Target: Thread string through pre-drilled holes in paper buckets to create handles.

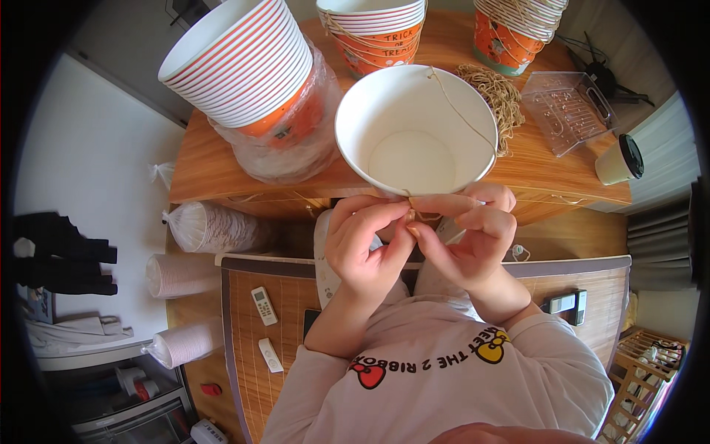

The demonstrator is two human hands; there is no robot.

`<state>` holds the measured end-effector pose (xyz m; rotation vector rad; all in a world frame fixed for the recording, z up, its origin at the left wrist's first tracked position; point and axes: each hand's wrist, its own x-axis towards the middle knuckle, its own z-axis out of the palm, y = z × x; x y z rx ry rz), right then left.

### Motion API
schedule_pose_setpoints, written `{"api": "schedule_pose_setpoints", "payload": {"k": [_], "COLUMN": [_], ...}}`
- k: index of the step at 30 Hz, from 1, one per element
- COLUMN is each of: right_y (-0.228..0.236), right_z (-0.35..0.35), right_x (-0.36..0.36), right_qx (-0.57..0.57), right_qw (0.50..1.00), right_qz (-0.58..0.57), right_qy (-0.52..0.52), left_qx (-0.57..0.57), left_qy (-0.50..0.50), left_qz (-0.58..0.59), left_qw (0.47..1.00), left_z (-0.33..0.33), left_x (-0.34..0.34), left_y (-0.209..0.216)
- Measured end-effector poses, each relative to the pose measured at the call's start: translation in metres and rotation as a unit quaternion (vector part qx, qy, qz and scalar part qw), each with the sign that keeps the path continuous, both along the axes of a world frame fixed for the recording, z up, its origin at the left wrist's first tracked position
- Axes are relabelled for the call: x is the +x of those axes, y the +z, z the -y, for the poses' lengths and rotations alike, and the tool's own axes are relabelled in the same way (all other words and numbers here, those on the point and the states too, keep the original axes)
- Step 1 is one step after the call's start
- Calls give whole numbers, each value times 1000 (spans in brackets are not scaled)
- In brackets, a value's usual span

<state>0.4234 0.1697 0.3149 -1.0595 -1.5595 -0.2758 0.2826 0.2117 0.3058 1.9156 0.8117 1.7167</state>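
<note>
A white-lined paper bucket (414, 159) stands tilted at the desk's near edge, its open mouth facing up toward me. A thin twine handle (462, 115) runs from its far rim down over the right side. At the near rim, my left hand (364, 240) and my right hand (477, 233) meet, fingertips pinched together. Between them is the end of the twine, with a small loop showing below the right fingers. Fingers partly hide the knot and the rim hole. Right of the bucket lies a heap of loose tan twine (497, 96).
A tall stack of orange buckets (240, 74) in plastic wrap stands left on the wooden desk (200, 163). Two stacks with twine handles (381, 41) are behind. A clear tray (566, 111) and lidded paper cup (616, 164) sit right. Bagged stacks (211, 226) lie below left; remotes (264, 305) beside me.
</note>
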Motion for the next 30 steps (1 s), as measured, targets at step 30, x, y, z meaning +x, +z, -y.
{"api": "schedule_pose_setpoints", "payload": {"k": [30], "right_y": [5], "right_z": [-4], "right_x": [-1], "right_qx": [50], "right_qw": [997], "right_qz": [33], "right_qy": [-39], "left_qx": [128], "left_qy": [44], "left_qz": [-51], "left_qw": [989], "left_z": [-3], "left_x": [2], "left_y": [7]}}
